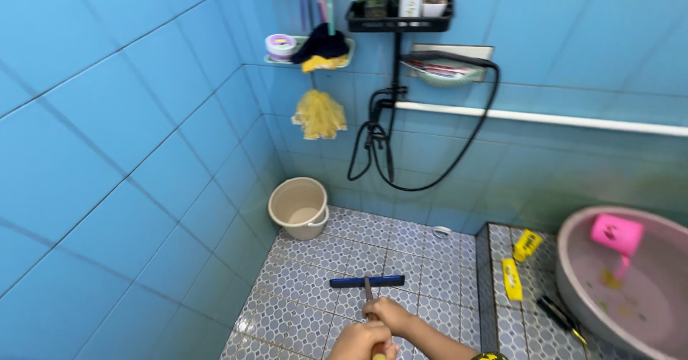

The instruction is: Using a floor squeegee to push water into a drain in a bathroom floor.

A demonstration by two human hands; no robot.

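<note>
A floor squeegee with a blue blade rests on the patterned grey floor tiles, its thin handle running back toward me. My right hand is closed around the handle, with its forearm coming in from the lower right. Just behind it, at the bottom edge of the view, my left hand grips the same handle. The blade lies crosswise in the middle of the floor.
A beige bucket stands in the far left corner. On a raised tiled ledge at right sit a large pinkish basin holding a pink scoop, and two yellow items. A black shower hose, shelves and a yellow mesh sponge hang on the blue wall.
</note>
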